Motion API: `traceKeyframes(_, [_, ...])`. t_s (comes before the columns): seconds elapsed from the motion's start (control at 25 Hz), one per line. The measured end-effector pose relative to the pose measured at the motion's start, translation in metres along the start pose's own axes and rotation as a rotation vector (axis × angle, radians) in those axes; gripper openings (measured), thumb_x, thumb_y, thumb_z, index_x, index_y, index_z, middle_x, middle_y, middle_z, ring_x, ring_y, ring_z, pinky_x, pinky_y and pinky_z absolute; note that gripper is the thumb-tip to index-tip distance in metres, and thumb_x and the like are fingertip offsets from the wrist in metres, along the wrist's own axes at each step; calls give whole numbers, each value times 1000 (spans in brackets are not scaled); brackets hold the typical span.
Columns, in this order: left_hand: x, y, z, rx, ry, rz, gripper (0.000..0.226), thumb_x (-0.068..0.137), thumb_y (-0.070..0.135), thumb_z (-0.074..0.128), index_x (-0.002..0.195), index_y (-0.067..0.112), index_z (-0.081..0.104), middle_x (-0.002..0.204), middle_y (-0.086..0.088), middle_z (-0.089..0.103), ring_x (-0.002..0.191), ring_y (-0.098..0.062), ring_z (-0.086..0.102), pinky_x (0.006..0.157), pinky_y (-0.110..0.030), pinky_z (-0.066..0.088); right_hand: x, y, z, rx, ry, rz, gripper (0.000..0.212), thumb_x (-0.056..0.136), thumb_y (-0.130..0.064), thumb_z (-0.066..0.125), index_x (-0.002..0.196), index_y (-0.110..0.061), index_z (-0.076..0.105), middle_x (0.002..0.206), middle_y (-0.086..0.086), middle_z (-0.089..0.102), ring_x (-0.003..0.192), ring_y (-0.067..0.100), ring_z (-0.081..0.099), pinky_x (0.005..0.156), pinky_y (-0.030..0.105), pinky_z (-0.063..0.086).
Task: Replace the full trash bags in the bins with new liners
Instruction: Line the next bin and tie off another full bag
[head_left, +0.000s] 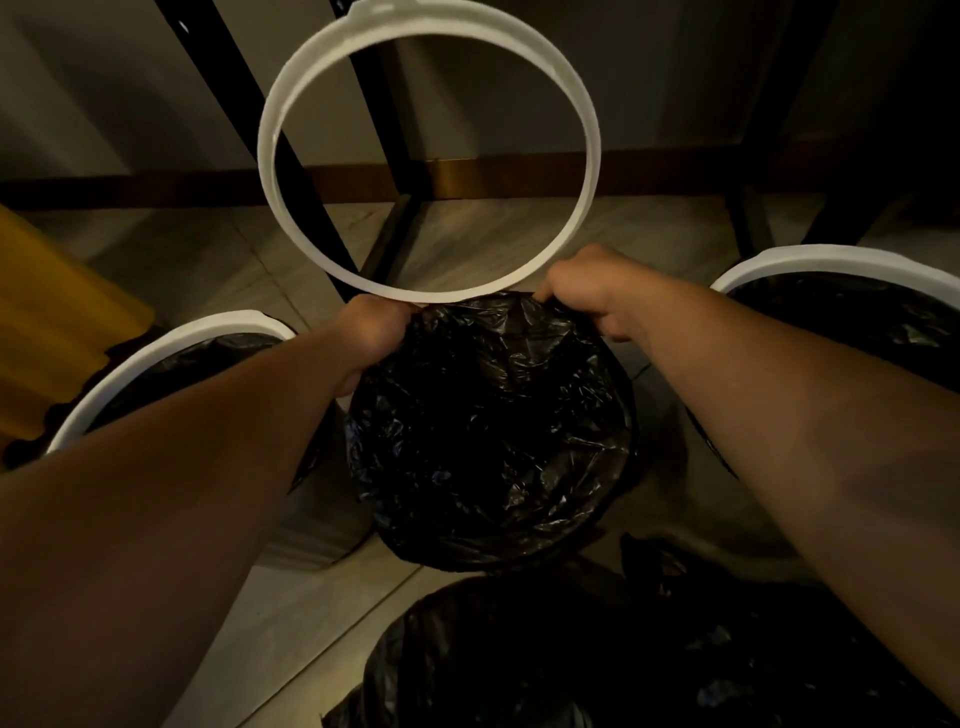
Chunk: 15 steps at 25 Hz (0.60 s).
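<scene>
A black trash liner is spread over the middle bin, whose body is hidden under the plastic. A white plastic rim ring stands tilted up above the bin's far edge. My left hand grips the ring's near edge together with the liner on the left. My right hand grips the same edge and the liner on the right. Both hands are seen from behind, so the fingertips are hidden.
A second bin with a white ring and black liner stands at the left, a third at the right. A filled black bag lies on the tiled floor near me. Black furniture legs rise behind; a yellow object sits far left.
</scene>
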<state>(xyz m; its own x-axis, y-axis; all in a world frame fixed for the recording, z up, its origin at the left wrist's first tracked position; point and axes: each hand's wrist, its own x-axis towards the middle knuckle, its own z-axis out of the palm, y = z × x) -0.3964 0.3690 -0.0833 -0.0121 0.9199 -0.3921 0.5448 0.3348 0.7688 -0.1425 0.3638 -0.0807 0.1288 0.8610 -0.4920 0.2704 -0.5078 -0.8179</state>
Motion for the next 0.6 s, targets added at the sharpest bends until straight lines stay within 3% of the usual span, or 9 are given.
traceKeyframes(0.08, [0, 4, 2, 13, -29, -46, 33, 108, 43, 49, 115, 22, 74, 115, -5, 75, 103, -23, 70, 88, -37, 59, 2, -2, 3, 68, -9, 33, 21, 86, 2, 67, 104, -10, 67, 96, 14, 77, 84, 31, 78, 62, 39, 65])
traceKeyframes(0.16, [2, 7, 5, 12, -31, -90, 33, 110, 38, 46, 104, 21, 73, 110, -9, 75, 100, -25, 71, 87, -38, 60, 2, -1, 7, 95, -22, 67, 12, 93, -4, 62, 100, -11, 69, 85, 11, 80, 79, 30, 78, 54, 37, 63])
traceKeyframes(0.28, [3, 8, 4, -34, -57, -196, 36, 110, 34, 47, 116, 10, 74, 112, -16, 76, 104, -32, 73, 97, -46, 60, 2, 0, 11, 76, -92, 121, 14, 98, -18, 61, 100, -11, 73, 76, 9, 80, 80, 30, 79, 56, 35, 61])
traceKeyframes(0.44, [0, 11, 15, 52, -52, -266, 45, 113, 31, 34, 129, 1, 65, 109, -18, 68, 93, -29, 64, 91, -39, 50, 1, -1, 10, 63, -182, 197, 23, 100, -26, 59, 96, -10, 75, 72, 9, 79, 85, 30, 75, 50, 35, 60])
traceKeyframes(0.52, [-4, 14, 19, 164, -1, -199, 45, 114, 25, 29, 138, -1, 59, 127, -20, 64, 107, -32, 61, 100, -39, 46, 1, 0, 9, 54, -193, 193, 25, 100, -30, 58, 96, -11, 74, 70, 8, 78, 86, 30, 74, 48, 34, 60])
traceKeyframes(0.6, [-8, 16, 15, 306, 11, -163, 46, 114, 20, 31, 145, -3, 55, 147, -23, 56, 131, -38, 55, 115, -44, 42, 0, 3, 6, 39, -193, 198, 24, 98, -29, 59, 97, -11, 75, 77, 9, 80, 88, 31, 75, 55, 33, 61])
